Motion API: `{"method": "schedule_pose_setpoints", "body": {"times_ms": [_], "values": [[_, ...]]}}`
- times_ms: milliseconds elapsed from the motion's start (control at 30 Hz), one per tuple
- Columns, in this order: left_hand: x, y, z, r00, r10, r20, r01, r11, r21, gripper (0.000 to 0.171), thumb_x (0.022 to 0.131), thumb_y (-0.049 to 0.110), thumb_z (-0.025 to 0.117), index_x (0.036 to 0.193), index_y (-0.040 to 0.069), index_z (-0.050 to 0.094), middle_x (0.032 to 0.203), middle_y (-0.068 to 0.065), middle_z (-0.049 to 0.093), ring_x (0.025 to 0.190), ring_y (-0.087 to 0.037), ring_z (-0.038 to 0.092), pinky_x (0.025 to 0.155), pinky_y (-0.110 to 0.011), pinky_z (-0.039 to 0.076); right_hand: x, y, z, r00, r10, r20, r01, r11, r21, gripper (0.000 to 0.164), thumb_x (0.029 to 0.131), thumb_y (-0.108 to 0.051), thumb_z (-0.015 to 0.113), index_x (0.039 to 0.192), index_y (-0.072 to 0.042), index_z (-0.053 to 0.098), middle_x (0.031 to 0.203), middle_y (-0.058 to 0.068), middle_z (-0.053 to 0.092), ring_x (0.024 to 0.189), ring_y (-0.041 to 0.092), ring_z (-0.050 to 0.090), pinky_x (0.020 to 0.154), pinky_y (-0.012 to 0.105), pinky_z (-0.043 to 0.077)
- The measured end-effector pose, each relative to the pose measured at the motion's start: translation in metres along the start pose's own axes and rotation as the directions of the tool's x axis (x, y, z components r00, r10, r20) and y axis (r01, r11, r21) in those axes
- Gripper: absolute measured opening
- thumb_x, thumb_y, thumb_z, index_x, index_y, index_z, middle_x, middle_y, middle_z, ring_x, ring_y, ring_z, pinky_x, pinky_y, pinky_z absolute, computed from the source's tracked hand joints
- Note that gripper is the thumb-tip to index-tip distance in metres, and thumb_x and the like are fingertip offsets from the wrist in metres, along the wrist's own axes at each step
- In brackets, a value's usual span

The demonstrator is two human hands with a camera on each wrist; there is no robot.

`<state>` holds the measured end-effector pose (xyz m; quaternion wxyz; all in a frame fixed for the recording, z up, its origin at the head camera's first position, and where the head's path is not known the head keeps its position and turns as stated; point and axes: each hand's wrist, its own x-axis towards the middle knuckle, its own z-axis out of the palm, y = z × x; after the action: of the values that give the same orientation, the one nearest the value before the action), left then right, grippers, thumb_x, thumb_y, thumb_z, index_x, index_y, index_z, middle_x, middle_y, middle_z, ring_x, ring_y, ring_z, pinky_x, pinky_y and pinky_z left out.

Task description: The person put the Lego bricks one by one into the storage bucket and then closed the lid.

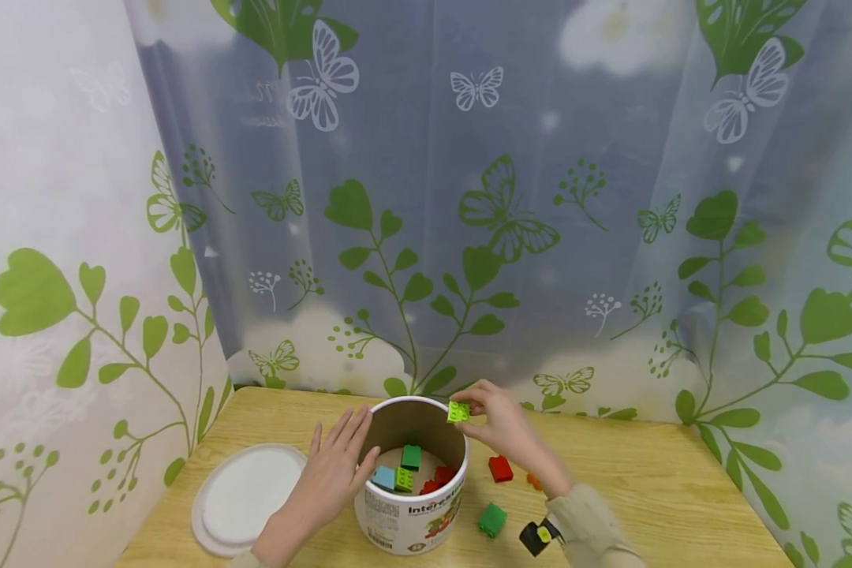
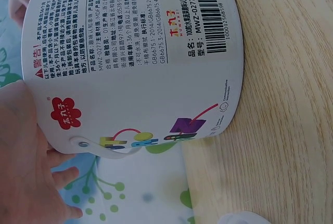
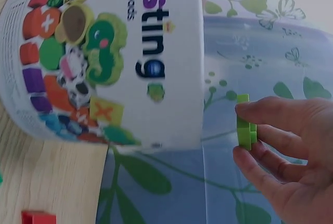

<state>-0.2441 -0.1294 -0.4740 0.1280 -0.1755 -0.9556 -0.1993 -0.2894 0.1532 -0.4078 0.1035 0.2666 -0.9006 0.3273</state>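
A white bucket (image 1: 408,521) with printed labels stands on the table, and several toy building blocks lie inside it: a green block (image 1: 411,457), a light blue block (image 1: 383,476), a lime block (image 1: 404,479) and red ones (image 1: 438,480). My right hand (image 1: 500,422) pinches a lime green building block (image 1: 458,411) between thumb and fingers, at the bucket's far right rim. In the right wrist view the held lime block (image 3: 243,122) is seen edge-on, beyond the rim. With its fingers extended, my left hand (image 1: 337,465) rests against the bucket's left side and rim.
A round white lid (image 1: 252,493) lies left of the bucket. To the right are a red block (image 1: 500,468), a green block (image 1: 492,521) and a small orange piece (image 1: 534,481) partly behind my right arm. Patterned curtains (image 1: 426,197) stand behind the wooden table (image 1: 646,481).
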Motion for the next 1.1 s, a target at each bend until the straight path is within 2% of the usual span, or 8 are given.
{"method": "schedule_pose_setpoints", "body": {"times_ms": [167,500,700,833,1100], "values": [[0.0,0.0,0.0,1.0,0.005,-0.006,-0.005,1.0,0.009,0.063,0.108,0.044,0.044,0.157,0.005,0.037,0.164,-0.009,0.034,0.153,-0.031,0.025,0.118,-0.069,0.015,0.007,-0.007,0.013,0.999,-0.027,0.022,0.027,1.0,0.017,0.033,0.084,-0.003,0.081,0.116,-0.003,0.073,0.103,0.007,0.062,0.091,0.024,0.068,0.082,0.041,0.06],[0.001,-0.001,0.003,1.0,0.003,-0.009,-0.002,1.0,0.018,0.062,0.108,0.044,0.043,0.156,0.005,0.039,0.163,-0.009,0.035,0.152,-0.032,0.027,0.118,-0.069,0.015,0.008,-0.008,0.035,0.994,-0.062,0.091,0.064,0.998,-0.026,0.033,0.084,0.0,0.08,0.116,-0.003,0.073,0.106,0.009,0.062,0.091,0.027,0.069,0.078,0.04,0.06],[0.001,-0.002,0.002,1.0,-0.003,0.003,0.003,1.0,0.007,0.063,0.108,0.044,0.043,0.157,0.005,0.038,0.164,-0.009,0.034,0.153,-0.031,0.026,0.118,-0.069,0.014,0.007,-0.01,0.042,0.99,-0.089,0.113,0.101,0.99,-0.103,0.031,0.083,-0.002,0.082,0.112,-0.006,0.074,0.104,0.008,0.062,0.087,0.025,0.068,0.073,0.032,0.058],[0.001,-0.002,0.003,1.0,-0.003,0.007,0.003,1.0,0.004,0.063,0.108,0.044,0.043,0.157,0.005,0.037,0.164,-0.009,0.033,0.153,-0.032,0.025,0.118,-0.069,0.014,0.006,-0.01,0.046,0.986,-0.103,0.132,0.118,0.986,-0.115,0.03,0.083,-0.002,0.082,0.112,-0.005,0.074,0.105,0.009,0.062,0.084,0.025,0.067,0.069,0.028,0.057],[0.001,-0.002,0.003,1.0,0.004,-0.006,-0.004,1.0,0.009,0.062,0.108,0.043,0.044,0.156,0.004,0.039,0.163,-0.009,0.035,0.152,-0.033,0.027,0.118,-0.069,0.015,0.003,-0.008,0.055,0.983,-0.098,0.152,0.123,0.979,-0.165,0.03,0.082,0.0,0.082,0.111,-0.003,0.074,0.103,0.009,0.062,0.076,0.015,0.058,0.063,0.023,0.049]]}}
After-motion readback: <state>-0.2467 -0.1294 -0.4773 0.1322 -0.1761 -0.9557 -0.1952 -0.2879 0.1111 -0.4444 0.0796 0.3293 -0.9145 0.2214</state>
